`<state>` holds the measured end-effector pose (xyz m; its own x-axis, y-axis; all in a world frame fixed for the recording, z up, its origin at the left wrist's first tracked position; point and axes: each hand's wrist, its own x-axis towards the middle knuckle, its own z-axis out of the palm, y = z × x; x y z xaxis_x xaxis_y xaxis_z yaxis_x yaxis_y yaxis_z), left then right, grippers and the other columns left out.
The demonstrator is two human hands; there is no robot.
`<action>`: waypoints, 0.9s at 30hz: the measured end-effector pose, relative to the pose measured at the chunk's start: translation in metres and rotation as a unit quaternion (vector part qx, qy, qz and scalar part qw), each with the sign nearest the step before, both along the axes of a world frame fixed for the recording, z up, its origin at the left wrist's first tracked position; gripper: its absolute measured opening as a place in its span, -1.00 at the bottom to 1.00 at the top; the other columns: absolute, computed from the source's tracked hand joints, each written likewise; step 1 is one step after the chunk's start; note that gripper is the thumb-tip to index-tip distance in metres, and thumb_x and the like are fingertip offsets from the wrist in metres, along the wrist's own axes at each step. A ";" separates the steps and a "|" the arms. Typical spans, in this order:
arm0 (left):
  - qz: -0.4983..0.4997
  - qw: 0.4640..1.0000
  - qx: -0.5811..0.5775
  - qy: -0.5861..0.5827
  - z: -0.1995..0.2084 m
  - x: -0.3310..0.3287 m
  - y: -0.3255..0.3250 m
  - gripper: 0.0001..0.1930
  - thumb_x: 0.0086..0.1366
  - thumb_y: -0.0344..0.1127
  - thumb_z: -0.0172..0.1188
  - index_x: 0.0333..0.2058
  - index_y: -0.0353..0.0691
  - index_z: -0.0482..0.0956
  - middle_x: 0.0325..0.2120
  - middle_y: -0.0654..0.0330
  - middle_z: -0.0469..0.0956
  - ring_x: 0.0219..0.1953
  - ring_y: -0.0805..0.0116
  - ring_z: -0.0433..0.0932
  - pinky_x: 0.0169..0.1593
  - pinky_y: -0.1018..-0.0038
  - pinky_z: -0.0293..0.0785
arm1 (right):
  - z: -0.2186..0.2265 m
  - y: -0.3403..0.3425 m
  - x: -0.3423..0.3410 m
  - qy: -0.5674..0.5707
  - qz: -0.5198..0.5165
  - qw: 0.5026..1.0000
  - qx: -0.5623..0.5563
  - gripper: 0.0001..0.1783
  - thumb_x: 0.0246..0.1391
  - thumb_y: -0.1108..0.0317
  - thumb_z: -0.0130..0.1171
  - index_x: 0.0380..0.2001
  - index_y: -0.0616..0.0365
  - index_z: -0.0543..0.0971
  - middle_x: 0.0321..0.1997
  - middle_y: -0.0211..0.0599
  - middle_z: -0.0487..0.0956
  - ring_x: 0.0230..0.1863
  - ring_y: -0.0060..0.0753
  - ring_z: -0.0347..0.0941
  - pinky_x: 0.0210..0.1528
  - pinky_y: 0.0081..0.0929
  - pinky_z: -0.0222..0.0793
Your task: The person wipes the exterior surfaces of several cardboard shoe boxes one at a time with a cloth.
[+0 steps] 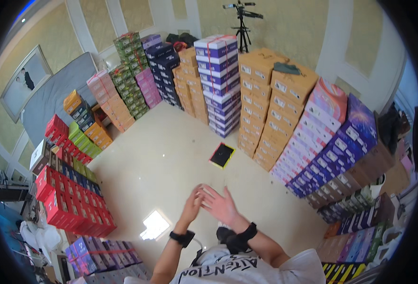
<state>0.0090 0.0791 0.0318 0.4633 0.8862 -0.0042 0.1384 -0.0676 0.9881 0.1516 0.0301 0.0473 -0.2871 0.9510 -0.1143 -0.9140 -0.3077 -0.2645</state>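
On glossy floor (pixel 123 173): black rectangle (pixel 222 155), edged red and yellow; hands (pixel 222 207) unclenched, empty.

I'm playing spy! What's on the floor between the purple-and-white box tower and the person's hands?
In the head view, a flat black panel with red and yellow edges lies on the floor there.

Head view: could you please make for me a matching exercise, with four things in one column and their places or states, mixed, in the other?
Things:
1. Tripod
2. Grey-green cloth
3. Flat black panel
4. Right hand

Places or states:
A. On the floor, edged red and yellow
B. Bare and empty
C. Standing near the wall
D. On orange boxes

Pairs: 1-C, 2-D, 3-A, 4-B
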 end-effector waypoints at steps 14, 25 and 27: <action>0.130 0.941 0.266 -0.167 0.145 -0.137 0.282 -0.37 0.31 0.15 -0.41 0.07 -0.28 0.26 0.05 0.01 0.32 0.17 0.14 0.19 0.27 0.19 -0.09 | -0.050 0.372 -0.114 -0.370 0.125 0.917 0.077 -0.28 0.18 -0.20 -0.52 0.26 0.03 -0.03 0.29 0.01 0.06 0.32 -0.04 -0.07 0.31 -0.19 -0.21; 0.171 0.978 0.057 0.106 -0.051 -0.212 0.583 -0.71 0.27 -0.30 -0.06 -0.08 -0.26 0.41 -0.14 0.00 0.47 -0.08 0.27 0.45 -0.04 0.39 0.34 | 0.077 0.544 -0.144 -0.059 0.080 0.995 0.028 -0.24 0.13 -0.25 -0.47 0.08 0.15 0.31 0.20 -0.02 0.25 0.25 -0.14 0.10 0.24 -0.27 -0.03; 0.134 0.967 -0.020 0.214 -0.067 -0.229 0.622 -0.72 0.27 -0.29 -0.05 -0.09 -0.26 0.41 -0.21 0.01 0.51 -0.13 0.29 0.48 -0.10 0.44 0.37 | 0.112 0.563 -0.129 -0.033 0.065 0.991 0.108 -0.26 0.13 -0.24 -0.45 0.05 0.12 0.35 0.19 0.03 0.25 0.22 -0.07 0.13 0.25 -0.26 -0.06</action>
<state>-0.2200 0.7011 -0.0352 0.1660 0.9694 -0.1811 0.5431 0.0634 0.8373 0.0229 0.5930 0.1592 -0.4083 0.9105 0.0651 -0.8486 -0.3523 -0.3946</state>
